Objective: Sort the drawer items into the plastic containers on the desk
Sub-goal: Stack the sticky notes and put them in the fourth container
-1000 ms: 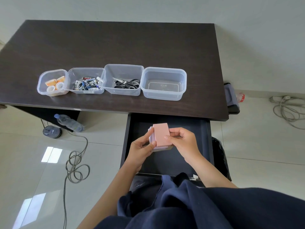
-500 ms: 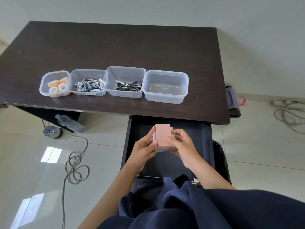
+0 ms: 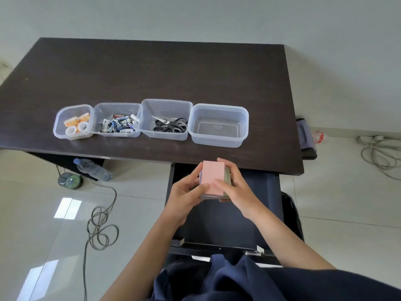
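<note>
Since a second ago the pink block of notes (image 3: 212,178) is raised toward the desk edge, above the open drawer (image 3: 219,218). It is clasped between left hand (image 3: 186,192) and right hand (image 3: 235,190). It is judged light but layered, so the sides are best pressed.

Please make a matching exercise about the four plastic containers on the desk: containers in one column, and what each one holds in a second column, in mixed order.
Containers, from the person's left:
1. first container
2. second container
3. third container
4. fourth container

Contents:
A. scissors
B. nothing
C. tape rolls
D. batteries

Pairs: 1-C, 2-D, 3-A, 4-B
</note>
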